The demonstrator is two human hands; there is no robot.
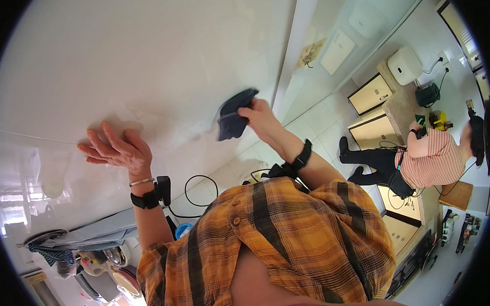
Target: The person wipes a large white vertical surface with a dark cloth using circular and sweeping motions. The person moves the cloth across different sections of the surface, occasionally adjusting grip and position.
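My right hand (260, 117) grips a dark blue folded cloth (235, 116) between thumb and fingers, close against a glossy white wall panel (163, 66). To the left, my left hand (120, 152) rests with spread fingers on or just over the same white surface and holds nothing. The cloth is near the panel's edge, beside a pale frame. Whether its far side touches the surface cannot be told. Black straps are on both my wrists, and a cable runs from the left one.
At the right a co-worker in a striped shirt (438, 157) stands at a stone-topped kitchen counter (403, 105) with a white appliance (405, 66). Hanging cloths (96, 231) and kitchenware are at lower left. A black cable (185, 188) loops beside my left arm.
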